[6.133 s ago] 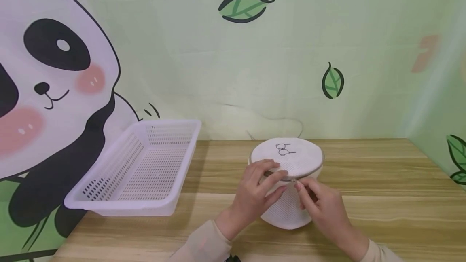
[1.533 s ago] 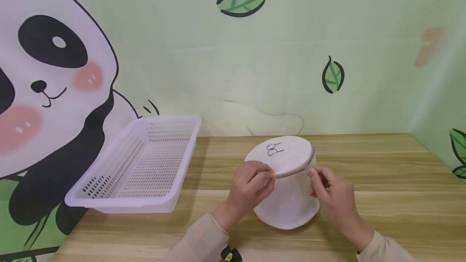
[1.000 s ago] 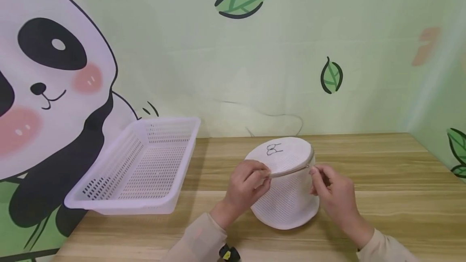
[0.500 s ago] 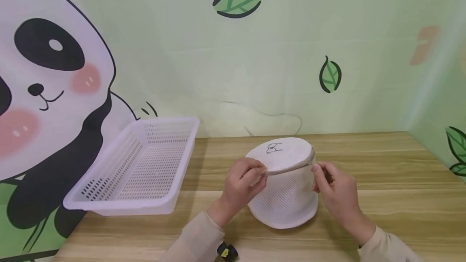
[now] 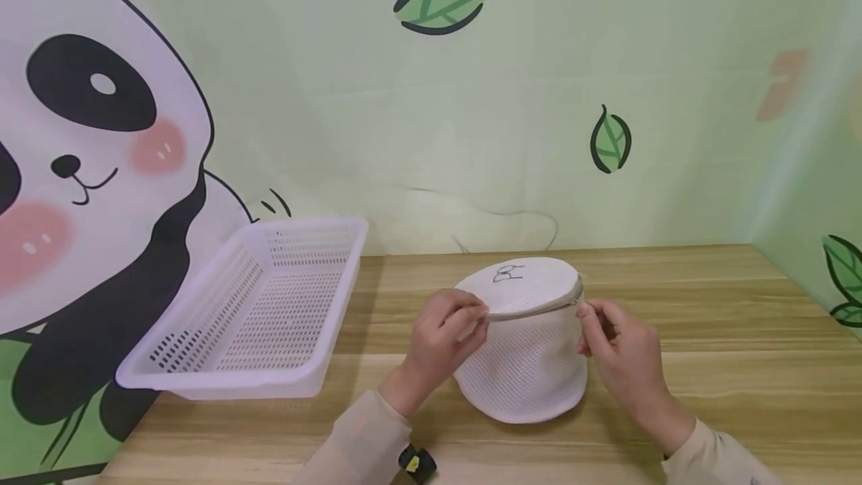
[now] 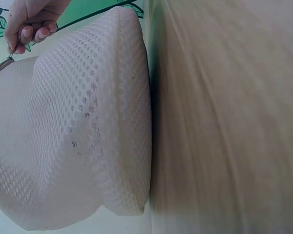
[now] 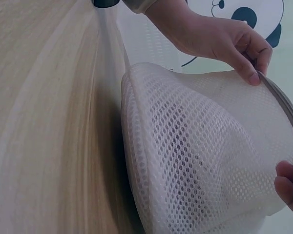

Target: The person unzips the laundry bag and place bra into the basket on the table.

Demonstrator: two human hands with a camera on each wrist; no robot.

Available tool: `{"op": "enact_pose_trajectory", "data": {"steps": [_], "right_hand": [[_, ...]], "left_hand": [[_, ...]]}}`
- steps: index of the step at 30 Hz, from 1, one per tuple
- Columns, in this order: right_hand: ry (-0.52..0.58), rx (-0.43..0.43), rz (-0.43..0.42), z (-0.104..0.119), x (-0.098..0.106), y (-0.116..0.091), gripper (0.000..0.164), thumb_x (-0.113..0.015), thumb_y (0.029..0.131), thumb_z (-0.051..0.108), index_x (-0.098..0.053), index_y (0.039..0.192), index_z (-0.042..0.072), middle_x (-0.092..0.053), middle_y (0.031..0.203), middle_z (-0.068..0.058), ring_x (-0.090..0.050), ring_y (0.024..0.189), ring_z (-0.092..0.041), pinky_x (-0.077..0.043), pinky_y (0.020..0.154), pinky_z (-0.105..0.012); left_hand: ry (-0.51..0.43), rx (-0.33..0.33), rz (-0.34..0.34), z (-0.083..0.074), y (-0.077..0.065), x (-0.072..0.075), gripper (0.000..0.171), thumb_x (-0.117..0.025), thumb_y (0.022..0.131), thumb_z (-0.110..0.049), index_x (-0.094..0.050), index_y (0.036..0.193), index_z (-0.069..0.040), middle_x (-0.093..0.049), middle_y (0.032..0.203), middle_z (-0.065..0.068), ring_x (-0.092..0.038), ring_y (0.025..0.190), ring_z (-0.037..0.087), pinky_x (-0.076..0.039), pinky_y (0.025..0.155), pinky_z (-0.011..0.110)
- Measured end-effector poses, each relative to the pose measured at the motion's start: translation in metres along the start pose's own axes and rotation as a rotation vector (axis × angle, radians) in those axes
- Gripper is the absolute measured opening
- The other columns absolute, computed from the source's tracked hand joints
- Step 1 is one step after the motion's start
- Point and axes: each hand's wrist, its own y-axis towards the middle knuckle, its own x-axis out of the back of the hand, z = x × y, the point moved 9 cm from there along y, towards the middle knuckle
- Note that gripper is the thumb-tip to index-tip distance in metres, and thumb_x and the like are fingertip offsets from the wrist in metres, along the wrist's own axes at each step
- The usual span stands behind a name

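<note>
A white mesh bag (image 5: 521, 373), round and drum-shaped, stands upright on the wood-grain tabletop (image 5: 727, 395), right of the middle and some way in from the rear edge. Its flat round top (image 5: 532, 287) bears a small dark line drawing, and a grey-brown zipper (image 5: 535, 313) runs along the front rim below it. The left hand (image 5: 447, 331) is at the left front of this rim; its grip is drawn together into a pinch, thumb and fingertips holding the zipper's edge. The right hand (image 5: 622, 354) is at the right side of the rim, its grip likewise narrowed to a pinch, with the small zipper pull (image 6: 10, 57) between thumb and forefinger and the other fingers curled. From both wrists, the mesh side shows creases and a shallow dent. A white slatted basket (image 5: 222, 379) sits well apart from the bag, near the tabletop's left edge and reaching back toward its rear left corner. Beside the left sleeve (image 5: 373, 432) is a small black item (image 5: 417, 464) with a yellow mark, too little seen to name. Behind the rear edge hangs a pale green backdrop (image 5: 323, 111) printed with leaves (image 5: 441, 6) and a large panda (image 5: 90, 84).
</note>
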Motion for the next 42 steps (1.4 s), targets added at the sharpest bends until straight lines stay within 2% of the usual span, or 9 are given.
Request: {"op": "enact_pose_trajectory", "data": {"steps": [16,20,25,29,34,42], "right_hand": [[0.034,0.009,0.006,-0.001,-0.003,-0.001,0.011,-0.061,0.085,-0.009,-0.063,0.078,-0.001,-0.057,0.055,0.000,-0.048,0.050,0.009,-0.042,0.044,-0.010],[0.037,0.005,0.006,-0.001,-0.004,-0.002,0.012,-0.061,0.084,-0.010,-0.062,0.076,-0.001,-0.056,0.054,0.001,-0.048,0.049,0.009,-0.042,0.043,-0.010],[0.054,0.024,0.006,0.001,-0.005,-0.003,0.014,-0.062,0.082,-0.011,-0.060,0.074,0.000,-0.055,0.053,0.001,-0.048,0.049,0.009,-0.041,0.043,-0.010],[0.067,0.052,0.003,0.005,-0.005,-0.004,0.016,-0.062,0.081,-0.012,-0.059,0.073,0.002,-0.054,0.053,0.002,-0.048,0.048,0.009,-0.041,0.042,-0.010],[0.066,0.066,0.007,0.006,-0.006,-0.006,0.017,-0.062,0.081,-0.012,-0.059,0.073,0.002,-0.054,0.053,0.003,-0.048,0.048,0.009,-0.041,0.042,-0.010],[0.067,0.072,0.019,0.010,-0.008,-0.006,0.016,-0.062,0.080,-0.013,-0.060,0.075,0.002,-0.054,0.053,0.003,-0.047,0.049,0.010,-0.040,0.042,-0.010]], "left_hand": [[0.003,0.059,0.014,0.012,-0.004,-0.002,0.009,-0.067,0.080,-0.005,-0.065,0.089,-0.004,-0.064,0.089,0.007,-0.062,0.079,0.019,-0.054,0.072,0.024],[0.011,0.083,0.049,0.015,-0.007,-0.004,0.013,-0.068,0.080,-0.007,-0.065,0.092,-0.004,-0.064,0.092,0.007,-0.061,0.082,0.019,-0.054,0.074,0.025],[0.030,0.122,0.117,0.018,-0.008,-0.009,0.016,-0.060,0.090,-0.018,-0.064,0.098,-0.005,-0.063,0.097,0.008,-0.061,0.088,0.020,-0.053,0.077,0.027],[0.041,0.145,0.167,0.020,-0.009,-0.012,0.022,-0.062,0.089,-0.022,-0.063,0.104,-0.005,-0.062,0.101,0.009,-0.060,0.092,0.021,-0.052,0.080,0.030],[0.059,0.126,0.200,0.017,-0.008,-0.016,0.033,-0.070,0.081,-0.023,-0.062,0.109,-0.007,-0.062,0.103,0.009,-0.059,0.094,0.021,-0.052,0.082,0.032],[0.064,0.087,0.185,0.005,0.006,-0.012,0.042,-0.075,0.076,-0.029,-0.061,0.111,-0.009,-0.062,0.106,0.010,-0.060,0.095,0.022,-0.051,0.082,0.033]]}}
